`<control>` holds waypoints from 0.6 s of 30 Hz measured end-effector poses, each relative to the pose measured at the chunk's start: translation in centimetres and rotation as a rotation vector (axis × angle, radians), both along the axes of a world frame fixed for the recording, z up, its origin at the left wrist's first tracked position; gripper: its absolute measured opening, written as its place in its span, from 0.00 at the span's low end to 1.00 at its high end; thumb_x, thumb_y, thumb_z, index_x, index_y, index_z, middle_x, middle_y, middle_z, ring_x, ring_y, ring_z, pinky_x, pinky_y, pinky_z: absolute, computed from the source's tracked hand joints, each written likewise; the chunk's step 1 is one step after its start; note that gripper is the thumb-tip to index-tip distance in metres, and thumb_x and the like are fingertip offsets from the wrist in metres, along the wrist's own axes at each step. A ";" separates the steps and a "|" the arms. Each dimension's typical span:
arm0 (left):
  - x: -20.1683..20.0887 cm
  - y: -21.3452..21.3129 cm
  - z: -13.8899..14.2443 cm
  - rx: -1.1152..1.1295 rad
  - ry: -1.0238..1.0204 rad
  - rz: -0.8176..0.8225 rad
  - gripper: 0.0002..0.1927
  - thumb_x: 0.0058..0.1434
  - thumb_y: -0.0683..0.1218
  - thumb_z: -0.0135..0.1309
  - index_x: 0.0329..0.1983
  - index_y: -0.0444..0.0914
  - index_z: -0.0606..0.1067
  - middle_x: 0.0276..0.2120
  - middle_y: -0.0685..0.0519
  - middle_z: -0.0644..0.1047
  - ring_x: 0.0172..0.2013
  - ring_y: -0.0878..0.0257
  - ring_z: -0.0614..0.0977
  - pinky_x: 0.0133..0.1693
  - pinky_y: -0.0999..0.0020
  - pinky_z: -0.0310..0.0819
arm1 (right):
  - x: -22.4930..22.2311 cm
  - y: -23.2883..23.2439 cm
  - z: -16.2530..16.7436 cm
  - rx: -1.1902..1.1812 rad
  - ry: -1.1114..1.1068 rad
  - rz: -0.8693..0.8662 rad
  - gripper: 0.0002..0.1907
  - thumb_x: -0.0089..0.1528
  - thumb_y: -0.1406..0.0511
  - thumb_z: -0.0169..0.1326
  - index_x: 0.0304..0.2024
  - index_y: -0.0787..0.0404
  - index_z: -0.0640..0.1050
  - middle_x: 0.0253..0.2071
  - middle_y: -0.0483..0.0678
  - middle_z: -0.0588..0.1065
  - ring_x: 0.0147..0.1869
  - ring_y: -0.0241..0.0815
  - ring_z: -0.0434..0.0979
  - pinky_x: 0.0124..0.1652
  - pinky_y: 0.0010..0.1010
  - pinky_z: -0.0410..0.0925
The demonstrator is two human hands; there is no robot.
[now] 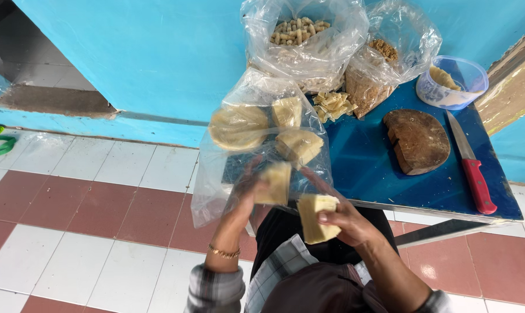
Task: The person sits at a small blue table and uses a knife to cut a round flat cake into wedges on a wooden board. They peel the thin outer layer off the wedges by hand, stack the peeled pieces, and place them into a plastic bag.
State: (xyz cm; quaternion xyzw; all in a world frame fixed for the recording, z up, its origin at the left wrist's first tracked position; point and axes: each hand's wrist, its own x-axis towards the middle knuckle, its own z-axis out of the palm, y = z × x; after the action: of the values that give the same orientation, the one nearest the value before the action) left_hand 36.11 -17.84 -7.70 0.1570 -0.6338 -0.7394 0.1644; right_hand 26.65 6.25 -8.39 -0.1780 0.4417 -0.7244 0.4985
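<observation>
Floor (88, 232): red and white tiles, left and near. Blue wall (158, 58) behind.

Blue table (367, 168) on the right, metal-edged, standing against the wall. At its far edge, two clear plastic bags: a big one of pale finger-shaped snacks (300, 32), and to its right a smaller bag of brown crumbly bits (373, 75). Loose yellowish chips (332, 105) lie just in front of them. Far right, a clear plastic tub (454, 84) with a pale piece inside. A worn round wooden chopping block (418, 141) sits mid-table; a red-handled knife (470, 162) lies just to its right, blade pointing far.

Clear plastic bag (256, 145) held up over the table's left edge, containing several pale yellow cakes, one round, others wedge-shaped.

Left hand (248, 194), gold bracelet at the wrist, is inside or behind the bag's mouth, fingers closed on a pale slab there. Right hand (346, 220), near the body, has fingers clamped on a pale yellow block (316, 217), outside the bag and just below its opening.
</observation>
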 end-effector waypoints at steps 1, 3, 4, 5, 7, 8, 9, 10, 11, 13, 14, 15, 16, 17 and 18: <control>-0.9 -0.1 -0.7 0.120 -0.016 0.068 0.44 0.56 0.48 0.56 0.76 0.41 0.53 0.58 0.43 0.76 0.54 0.57 0.80 0.56 0.61 0.75 | 0.1 -0.5 0.0 -0.013 0.082 0.001 0.64 0.49 0.60 0.74 0.82 0.49 0.52 0.71 0.75 0.53 0.67 0.58 0.65 0.64 0.51 0.62; -2.3 -0.4 -1.3 0.052 0.064 0.179 0.36 0.62 0.49 0.55 0.72 0.34 0.63 0.67 0.50 0.67 0.58 0.57 0.78 0.57 0.60 0.74 | 0.4 -1.8 0.1 -0.053 0.254 -0.004 0.61 0.49 0.56 0.71 0.80 0.59 0.57 0.81 0.50 0.57 0.78 0.38 0.62 0.70 0.33 0.58; -2.6 -0.2 -1.1 0.022 0.095 0.229 0.33 0.65 0.50 0.55 0.70 0.30 0.68 0.71 0.53 0.63 0.60 0.57 0.76 0.58 0.60 0.74 | 0.5 -2.3 0.3 -0.081 0.228 -0.024 0.59 0.49 0.58 0.70 0.79 0.57 0.56 0.78 0.48 0.59 0.74 0.40 0.66 0.67 0.34 0.63; -2.8 -0.1 -1.0 0.024 0.121 0.253 0.35 0.62 0.49 0.56 0.71 0.33 0.64 0.69 0.50 0.64 0.60 0.56 0.76 0.57 0.60 0.75 | 0.6 -2.8 0.5 -0.107 0.204 -0.041 0.57 0.49 0.59 0.69 0.77 0.56 0.56 0.76 0.45 0.62 0.70 0.41 0.70 0.64 0.35 0.67; -2.7 0.2 -0.8 0.025 0.171 0.295 0.40 0.58 0.47 0.57 0.73 0.37 0.57 0.64 0.44 0.67 0.59 0.53 0.76 0.55 0.59 0.76 | 0.6 -3.5 1.1 -0.061 0.173 -0.115 0.51 0.52 0.62 0.66 0.75 0.58 0.59 0.67 0.48 0.67 0.62 0.45 0.75 0.57 0.37 0.72; -2.3 0.5 -0.4 0.031 0.145 0.302 0.38 0.61 0.47 0.57 0.73 0.36 0.58 0.63 0.43 0.69 0.59 0.53 0.76 0.56 0.60 0.76 | 0.6 -3.7 1.3 0.022 0.161 -0.164 0.46 0.55 0.63 0.64 0.75 0.61 0.62 0.60 0.52 0.69 0.57 0.47 0.76 0.53 0.38 0.73; -1.9 0.8 0.0 0.037 0.126 0.311 0.37 0.63 0.47 0.57 0.73 0.36 0.58 0.63 0.42 0.71 0.59 0.54 0.76 0.56 0.60 0.76 | 0.6 -3.9 1.4 0.104 0.154 -0.209 0.42 0.58 0.65 0.63 0.74 0.64 0.65 0.53 0.56 0.72 0.53 0.49 0.77 0.49 0.39 0.75; -1.6 0.9 0.4 0.037 0.114 0.317 0.35 0.66 0.47 0.56 0.73 0.35 0.58 0.62 0.42 0.73 0.59 0.54 0.77 0.56 0.60 0.75 | 0.7 -3.9 1.5 0.117 0.184 -0.228 0.40 0.58 0.67 0.62 0.73 0.64 0.65 0.55 0.57 0.73 0.55 0.48 0.77 0.51 0.38 0.74; -1.2 0.9 0.8 -0.113 0.000 0.303 0.35 0.64 0.47 0.57 0.72 0.36 0.59 0.59 0.42 0.75 0.56 0.54 0.79 0.54 0.60 0.76 | 0.7 -3.9 1.6 0.128 0.212 -0.251 0.39 0.58 0.68 0.61 0.71 0.65 0.65 0.56 0.57 0.74 0.57 0.48 0.78 0.53 0.36 0.74; -0.6 0.6 1.3 -0.401 -0.230 0.270 0.36 0.60 0.48 0.58 0.70 0.40 0.60 0.53 0.42 0.78 0.51 0.54 0.82 0.51 0.59 0.77 | 0.9 -4.0 1.6 0.182 0.208 -0.297 0.37 0.58 0.69 0.58 0.70 0.65 0.64 0.57 0.58 0.76 0.58 0.48 0.79 0.54 0.36 0.74; -0.7 0.1 1.6 -0.419 -0.166 0.227 0.33 0.61 0.47 0.58 0.69 0.39 0.63 0.53 0.42 0.78 0.51 0.53 0.82 0.51 0.59 0.76 | 0.9 -4.2 1.6 0.221 0.181 -0.314 0.36 0.59 0.69 0.57 0.71 0.64 0.64 0.56 0.58 0.76 0.56 0.49 0.79 0.52 0.36 0.74; -0.9 -0.5 1.8 -0.437 -0.108 0.182 0.31 0.61 0.47 0.58 0.67 0.38 0.65 0.53 0.42 0.79 0.52 0.53 0.82 0.52 0.59 0.76 | 0.9 -4.4 1.7 0.262 0.147 -0.331 0.36 0.60 0.68 0.56 0.71 0.64 0.64 0.55 0.59 0.76 0.54 0.49 0.80 0.51 0.37 0.75; -1.3 -1.2 2.0 -0.456 -0.050 0.139 0.29 0.61 0.46 0.58 0.66 0.37 0.68 0.53 0.42 0.79 0.52 0.52 0.83 0.53 0.59 0.75 | 0.8 -4.7 1.7 0.243 0.138 -0.323 0.36 0.60 0.69 0.55 0.71 0.65 0.64 0.55 0.59 0.76 0.54 0.48 0.80 0.51 0.36 0.75; -2.2 -2.1 2.3 -0.424 -0.073 0.084 0.27 0.61 0.46 0.56 0.65 0.38 0.70 0.51 0.43 0.81 0.51 0.52 0.83 0.52 0.59 0.76 | 0.6 -5.2 1.9 0.218 0.132 -0.317 0.35 0.61 0.70 0.55 0.71 0.65 0.63 0.55 0.59 0.77 0.55 0.48 0.80 0.52 0.35 0.75; -3.2 -2.9 2.6 -0.390 -0.101 0.024 0.26 0.61 0.46 0.54 0.64 0.38 0.72 0.50 0.43 0.83 0.50 0.52 0.84 0.52 0.60 0.76 | 0.5 -5.7 2.0 0.196 0.119 -0.313 0.35 0.61 0.70 0.54 0.71 0.66 0.62 0.55 0.59 0.77 0.55 0.47 0.81 0.52 0.35 0.75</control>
State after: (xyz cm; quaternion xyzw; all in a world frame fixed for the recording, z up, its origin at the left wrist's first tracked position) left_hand 32.93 -20.76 -5.05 0.1667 -0.7703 -0.5919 0.1687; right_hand 27.12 0.51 -6.37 -0.1003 0.5613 -0.7346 0.3677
